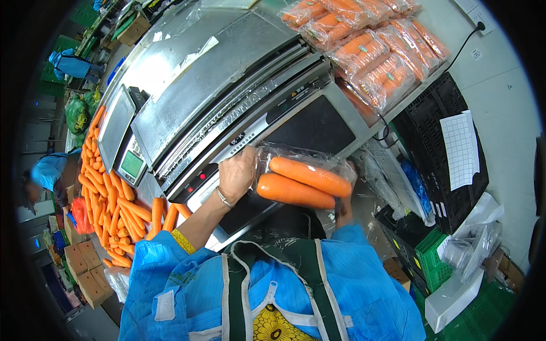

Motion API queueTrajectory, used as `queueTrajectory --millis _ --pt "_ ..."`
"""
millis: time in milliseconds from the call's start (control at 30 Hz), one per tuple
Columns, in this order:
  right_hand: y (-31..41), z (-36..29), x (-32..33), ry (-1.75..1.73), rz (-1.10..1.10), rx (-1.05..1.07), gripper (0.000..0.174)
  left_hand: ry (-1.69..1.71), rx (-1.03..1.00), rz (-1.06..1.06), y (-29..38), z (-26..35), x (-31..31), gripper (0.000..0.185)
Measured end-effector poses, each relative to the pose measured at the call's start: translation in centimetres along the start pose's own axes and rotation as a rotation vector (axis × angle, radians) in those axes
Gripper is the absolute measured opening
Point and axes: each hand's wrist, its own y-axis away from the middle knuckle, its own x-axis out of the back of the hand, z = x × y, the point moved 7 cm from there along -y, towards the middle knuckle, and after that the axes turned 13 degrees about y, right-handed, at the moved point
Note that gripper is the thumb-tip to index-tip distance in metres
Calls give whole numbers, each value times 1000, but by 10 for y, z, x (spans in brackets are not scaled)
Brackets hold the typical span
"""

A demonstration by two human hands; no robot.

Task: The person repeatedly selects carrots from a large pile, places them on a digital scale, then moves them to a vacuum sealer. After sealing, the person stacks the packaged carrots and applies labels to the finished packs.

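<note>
Two large carrots lie side by side in clear plastic film, held up in front of my body. My left hand, a bracelet at its wrist, is closed on the film at the left end. At the right end, my right hand grips the pack; its fingers are mostly hidden behind the film and carrots. Beneath and beyond the pack stands a metal film-wrapping machine with a dark plate and lit red switches. Clear film lies along its rollers.
A digital scale stands left, beside a heap of loose carrots. Wrapped carrot packs are stacked at the far right. Black crates, a green crate and a power cord are on the right. Two people in blue are at left.
</note>
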Motion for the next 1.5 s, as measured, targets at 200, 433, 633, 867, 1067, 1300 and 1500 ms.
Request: queueTrajectory --millis 200,433,633,867,1067,1300,1500 --pt "84 -20 -33 155 -652 -93 26 645 -11 -51 18 38 31 19" --pt "167 -110 -120 491 -1196 369 26 984 -130 14 23 51 119 26" --pt "210 -137 -167 590 -1443 586 26 1617 287 -155 51 42 87 32" --pt "209 -164 -137 770 -1684 670 26 1775 -200 -626 82 114 100 30" --pt "136 -305 -149 460 -1027 337 42 1308 -100 -515 104 41 149 39" --pt "172 -243 -162 672 -1732 408 98 1406 685 -324 155 -28 100 50" --pt "99 -193 -75 164 -1641 -392 117 2036 1219 5 97 21 22 60"
